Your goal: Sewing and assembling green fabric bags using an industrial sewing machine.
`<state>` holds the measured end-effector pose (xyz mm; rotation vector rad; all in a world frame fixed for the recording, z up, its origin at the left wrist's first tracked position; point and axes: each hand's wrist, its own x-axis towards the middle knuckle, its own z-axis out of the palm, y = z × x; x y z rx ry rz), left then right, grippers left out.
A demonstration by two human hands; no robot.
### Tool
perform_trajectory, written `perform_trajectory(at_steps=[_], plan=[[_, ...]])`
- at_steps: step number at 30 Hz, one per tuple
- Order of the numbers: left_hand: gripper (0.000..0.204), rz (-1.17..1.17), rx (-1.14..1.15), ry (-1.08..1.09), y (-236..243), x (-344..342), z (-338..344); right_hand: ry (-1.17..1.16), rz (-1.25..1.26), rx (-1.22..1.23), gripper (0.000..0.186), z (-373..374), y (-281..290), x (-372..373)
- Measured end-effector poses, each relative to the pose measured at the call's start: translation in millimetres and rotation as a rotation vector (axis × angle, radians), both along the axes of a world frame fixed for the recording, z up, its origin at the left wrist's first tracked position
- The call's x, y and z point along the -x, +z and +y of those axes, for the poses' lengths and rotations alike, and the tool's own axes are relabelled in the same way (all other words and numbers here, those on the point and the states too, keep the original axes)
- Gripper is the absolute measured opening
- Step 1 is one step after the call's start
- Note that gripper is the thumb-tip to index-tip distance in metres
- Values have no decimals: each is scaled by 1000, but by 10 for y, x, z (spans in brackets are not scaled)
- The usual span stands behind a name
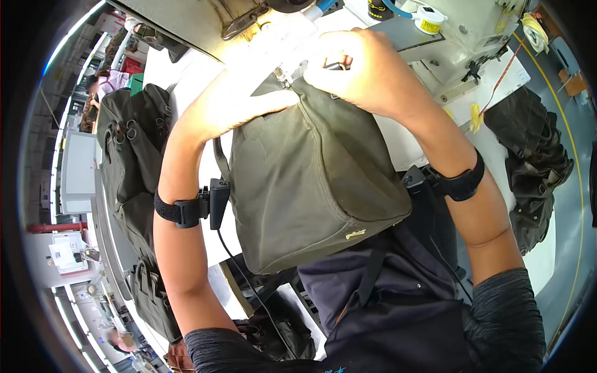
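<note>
An olive-green fabric bag (292, 180) hangs off the front of a sewing machine (485, 31), its upper edge under the needle area. Piping runs down its side, and a small pale metal fitting (356, 234) sits near the bottom. My left hand (252, 105) grips the bag's upper left edge, thumb stretched along the cloth; lamp glare washes out its fingers. On the right of the presser foot (283, 76), my right hand (354, 71) is closed at the bag's top edge with fingers curled. A small dark piece shows between those fingers, too little to name.
More dark green bags (134, 143) are heaped along the left side. Another pile of bags (528, 155) lies at the right. A small white round container (429, 20) stands on the machine. A black cable (249, 289) runs from my left forearm strap.
</note>
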<state>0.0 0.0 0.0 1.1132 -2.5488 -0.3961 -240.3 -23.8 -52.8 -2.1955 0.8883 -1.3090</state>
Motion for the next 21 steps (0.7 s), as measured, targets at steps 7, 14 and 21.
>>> perform_trajectory(at_steps=[7,14,21], plan=[[73,-14,44,-2,7,-6,36,21,34,-1,14,-11,-15,-1],[72,-132,70,118,-5,-28,62,41,11,20,14,-39,-47,0],[71,-141,50,170,-28,-79,61,33,-3,-8,16,4,31,-15]])
